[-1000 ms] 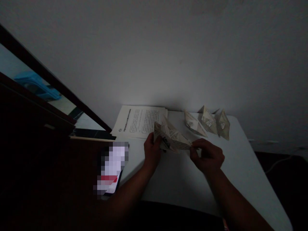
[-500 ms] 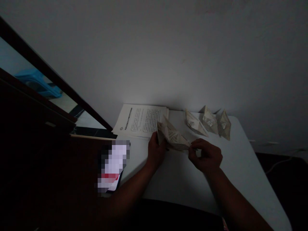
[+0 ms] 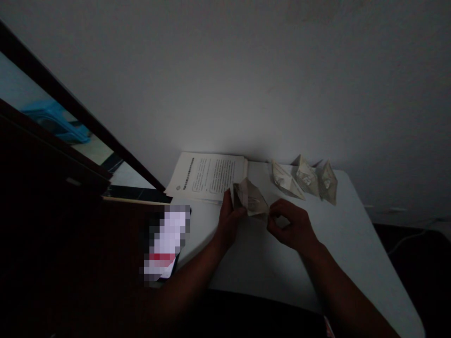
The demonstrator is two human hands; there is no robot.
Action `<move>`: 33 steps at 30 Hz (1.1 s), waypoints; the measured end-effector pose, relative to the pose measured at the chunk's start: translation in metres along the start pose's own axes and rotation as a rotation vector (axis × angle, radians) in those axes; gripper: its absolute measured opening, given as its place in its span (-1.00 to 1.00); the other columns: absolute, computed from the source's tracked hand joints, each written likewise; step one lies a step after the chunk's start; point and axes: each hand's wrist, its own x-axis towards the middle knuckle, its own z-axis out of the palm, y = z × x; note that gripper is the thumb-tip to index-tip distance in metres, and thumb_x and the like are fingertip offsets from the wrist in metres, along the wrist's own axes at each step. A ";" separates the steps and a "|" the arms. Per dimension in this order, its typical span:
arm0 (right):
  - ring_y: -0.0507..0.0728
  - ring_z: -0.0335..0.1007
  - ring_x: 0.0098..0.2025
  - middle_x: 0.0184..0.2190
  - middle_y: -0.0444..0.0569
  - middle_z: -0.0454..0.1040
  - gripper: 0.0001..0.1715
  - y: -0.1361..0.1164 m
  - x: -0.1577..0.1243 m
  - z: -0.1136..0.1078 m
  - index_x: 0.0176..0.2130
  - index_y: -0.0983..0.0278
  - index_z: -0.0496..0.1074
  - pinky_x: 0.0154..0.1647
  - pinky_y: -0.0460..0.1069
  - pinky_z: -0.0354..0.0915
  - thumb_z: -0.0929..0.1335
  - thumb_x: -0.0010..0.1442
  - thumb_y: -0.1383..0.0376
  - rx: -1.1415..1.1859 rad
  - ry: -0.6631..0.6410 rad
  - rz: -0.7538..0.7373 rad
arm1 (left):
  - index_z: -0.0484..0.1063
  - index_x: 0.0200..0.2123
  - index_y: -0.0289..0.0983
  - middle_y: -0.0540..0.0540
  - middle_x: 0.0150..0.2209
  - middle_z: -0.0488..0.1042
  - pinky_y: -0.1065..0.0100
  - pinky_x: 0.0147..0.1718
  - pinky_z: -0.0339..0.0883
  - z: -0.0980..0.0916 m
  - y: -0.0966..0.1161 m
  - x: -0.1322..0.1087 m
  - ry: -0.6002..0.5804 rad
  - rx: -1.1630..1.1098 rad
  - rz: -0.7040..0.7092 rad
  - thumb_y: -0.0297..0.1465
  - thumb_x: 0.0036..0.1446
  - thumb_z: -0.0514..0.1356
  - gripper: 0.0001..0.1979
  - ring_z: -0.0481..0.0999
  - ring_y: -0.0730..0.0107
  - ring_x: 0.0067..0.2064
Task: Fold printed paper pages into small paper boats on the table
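Note:
A paper boat (image 3: 254, 199) folded from printed paper is held above the white table, between my two hands. My left hand (image 3: 229, 220) grips its left end, thumb in front and fingers partly hidden behind the paper. With thumb and forefinger, my right hand (image 3: 289, 223) pinches the boat's right tip. Beyond my right hand stand three more folded paper boats: a left one (image 3: 286, 180), a middle one (image 3: 307, 176) and a right one (image 3: 328, 182). A stack of printed sheets (image 3: 207, 176) lies behind my left hand.
A phone (image 3: 167, 244) with a lit, blurred screen lies at the left edge of the white table (image 3: 352, 263). The grey wall (image 3: 246, 94) rises directly behind the table. At far left, a blue plastic object (image 3: 56, 122) shows past a dark frame.
The paper boat has turned and looks shorter and more upright between my hands. My right hand has shifted left, closer to my left hand. The other boats have stayed put.

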 end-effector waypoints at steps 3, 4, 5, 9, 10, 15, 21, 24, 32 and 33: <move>0.04 0.28 -0.44 -0.47 -0.09 0.36 -0.91 -0.002 0.000 0.000 -0.49 0.23 0.33 -0.43 -0.05 0.25 0.30 -0.05 0.42 -0.037 -0.082 -0.034 | 0.14 0.05 -0.21 -0.15 -0.05 0.36 0.25 -0.09 0.29 0.000 0.005 -0.004 -0.067 -0.017 0.059 -0.26 -0.10 0.28 -0.37 0.36 0.18 -0.01; 0.05 0.28 -0.43 -0.46 -0.08 0.36 -0.93 -0.002 0.000 0.000 -0.49 0.23 0.33 -0.42 -0.05 0.25 0.30 -0.05 0.41 -0.051 -0.106 -0.046 | 0.14 0.05 -0.22 -0.14 -0.06 0.36 0.27 -0.08 0.29 0.000 0.007 -0.005 -0.067 0.027 0.056 -0.27 -0.10 0.29 -0.37 0.37 0.20 -0.02; 0.05 0.29 -0.41 -0.45 -0.08 0.36 -0.95 -0.003 -0.001 0.000 -0.49 0.23 0.33 -0.41 -0.05 0.25 0.31 -0.05 0.39 -0.061 -0.124 -0.054 | 0.14 0.04 -0.23 -0.13 -0.07 0.36 0.28 -0.08 0.28 0.000 0.009 -0.006 -0.058 0.081 0.050 -0.29 -0.08 0.28 -0.39 0.37 0.22 -0.04; 0.09 0.31 -0.36 -0.39 -0.04 0.37 -0.87 -0.003 0.000 0.001 -0.41 0.23 0.33 -0.36 -0.02 0.28 0.38 0.00 0.25 -0.094 -0.090 -0.034 | 0.18 0.02 -0.25 -0.12 -0.07 0.36 0.30 -0.05 0.24 0.000 0.012 -0.008 -0.050 0.243 0.078 -0.32 0.08 0.16 -0.57 0.37 0.27 -0.05; 0.09 0.31 -0.35 -0.38 -0.03 0.37 -0.84 -0.004 0.000 0.002 -0.38 0.23 0.34 -0.34 -0.01 0.29 0.38 0.01 0.23 -0.113 -0.061 -0.021 | 0.17 0.04 -0.25 -0.13 -0.05 0.36 0.29 -0.04 0.23 0.000 0.012 -0.009 -0.076 0.260 0.093 -0.33 0.10 0.14 -0.57 0.36 0.26 -0.03; 0.11 0.32 -0.32 -0.34 0.02 0.37 -0.83 -0.010 0.003 0.010 -0.25 0.26 0.37 -0.33 -0.01 0.31 0.31 0.13 0.24 -0.238 -0.084 0.017 | 0.11 0.15 -0.24 -0.15 0.02 0.37 0.25 0.02 0.20 0.001 0.014 -0.014 -0.188 0.300 0.131 -0.36 0.12 0.11 -0.49 0.36 0.22 0.02; 0.15 0.30 -0.26 -0.19 0.14 0.29 -0.78 -0.016 0.002 0.019 -0.21 0.32 0.36 -0.31 0.04 0.37 0.27 0.14 0.27 -0.315 -0.127 0.037 | 0.01 0.21 -0.24 -0.17 0.04 0.37 0.24 0.01 0.24 0.002 0.010 -0.014 -0.234 0.314 0.163 -0.37 0.13 0.08 -0.43 0.38 0.21 0.03; 0.21 0.29 -0.16 -0.08 0.19 0.21 -0.77 -0.014 0.002 0.023 -0.20 0.32 0.35 -0.26 0.09 0.40 0.30 0.09 0.31 -0.297 -0.075 0.030 | 0.00 0.20 -0.28 -0.19 0.03 0.38 0.22 -0.01 0.26 0.002 0.008 -0.014 -0.321 0.356 0.187 -0.37 0.14 0.06 -0.44 0.41 0.21 -0.01; 0.29 0.20 0.03 0.02 0.20 0.22 -0.73 -0.007 0.001 0.030 -0.17 0.30 0.36 -0.08 0.18 0.38 0.27 0.07 0.43 -0.194 0.010 -0.031 | 0.08 0.17 -0.31 -0.20 0.02 0.38 0.20 0.02 0.23 0.007 0.004 -0.017 -0.335 0.473 0.132 -0.35 0.19 0.01 -0.52 0.38 0.20 0.03; 0.29 0.20 0.04 0.02 0.21 0.23 -0.74 -0.007 0.001 0.031 -0.18 0.31 0.37 -0.06 0.18 0.37 0.27 0.07 0.42 -0.196 0.012 -0.032 | 0.10 0.16 -0.30 -0.19 0.01 0.40 0.21 0.03 0.23 0.008 0.004 -0.017 -0.321 0.463 0.117 -0.34 0.20 0.00 -0.54 0.38 0.21 0.03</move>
